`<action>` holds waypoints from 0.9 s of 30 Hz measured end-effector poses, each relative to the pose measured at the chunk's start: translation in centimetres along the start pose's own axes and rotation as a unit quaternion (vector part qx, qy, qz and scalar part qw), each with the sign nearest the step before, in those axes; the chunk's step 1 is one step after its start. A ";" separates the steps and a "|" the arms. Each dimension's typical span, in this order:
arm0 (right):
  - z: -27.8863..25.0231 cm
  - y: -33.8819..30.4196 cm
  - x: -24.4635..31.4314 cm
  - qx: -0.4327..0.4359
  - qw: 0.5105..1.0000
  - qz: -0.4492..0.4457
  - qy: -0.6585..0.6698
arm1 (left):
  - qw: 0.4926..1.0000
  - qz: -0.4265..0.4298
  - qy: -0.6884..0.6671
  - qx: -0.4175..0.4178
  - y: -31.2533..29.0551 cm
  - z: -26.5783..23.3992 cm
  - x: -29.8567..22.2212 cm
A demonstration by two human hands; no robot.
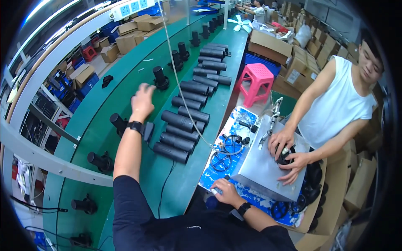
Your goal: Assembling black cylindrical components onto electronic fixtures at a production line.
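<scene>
From the head view, we had our left hand stretched far out over the green bench, fingers loosely spread and clamped on nothing, just short of a black flanged fitting that stood upright near the middle of the bench. Just right of that hand lay a long row of black tubes, side by side, running along the bench's right edge toward its far end. More of the upright fittings stood spaced out along the left side.

Our right hand rested low at the near right corner, on the blue sheet beside a grey metal box. Its fingers were curled round something small and pale — we could not tell what, nor how firmly it was gripped.

A co-worker in a white sleeveless top pressed both hands onto a black round part on top of the grey box.

As we judged it, the reach was the risk: the outstretched forearm passed close above the tubes, and a careless sweep could roll several off the right edge — or tip the upright fitting over.
</scene>
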State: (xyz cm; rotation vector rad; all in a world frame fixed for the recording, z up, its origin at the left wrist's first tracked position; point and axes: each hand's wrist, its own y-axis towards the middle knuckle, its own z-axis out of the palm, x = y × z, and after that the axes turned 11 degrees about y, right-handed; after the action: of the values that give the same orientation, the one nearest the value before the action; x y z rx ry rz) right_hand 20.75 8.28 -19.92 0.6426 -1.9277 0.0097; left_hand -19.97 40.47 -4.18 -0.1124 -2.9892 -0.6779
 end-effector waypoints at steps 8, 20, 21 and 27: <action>1.2 1.0 1.3 0.003 1.000 -0.025 0.006 | 0.954 0.199 -0.035 0.220 -3.9 1.8 0.1; -0.7 0.0 3.6 0.015 0.991 0.082 0.108 | 0.918 0.217 -0.332 -0.008 -22.2 -25.4 -6.7; -1.3 0.8 6.4 0.021 0.987 0.057 0.149 | 0.904 0.240 -0.355 0.007 -24.2 -25.7 -8.2; -2.8 -0.1 12.9 0.013 0.979 -0.035 0.200 | 0.790 0.179 -0.565 0.159 -31.5 -19.5 -19.1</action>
State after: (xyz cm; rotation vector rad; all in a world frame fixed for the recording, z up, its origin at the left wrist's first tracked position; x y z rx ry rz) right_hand 19.26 3.46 -7.67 0.6700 -1.5184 0.1125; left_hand -2.66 2.64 -1.82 -1.5137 -3.8445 0.0358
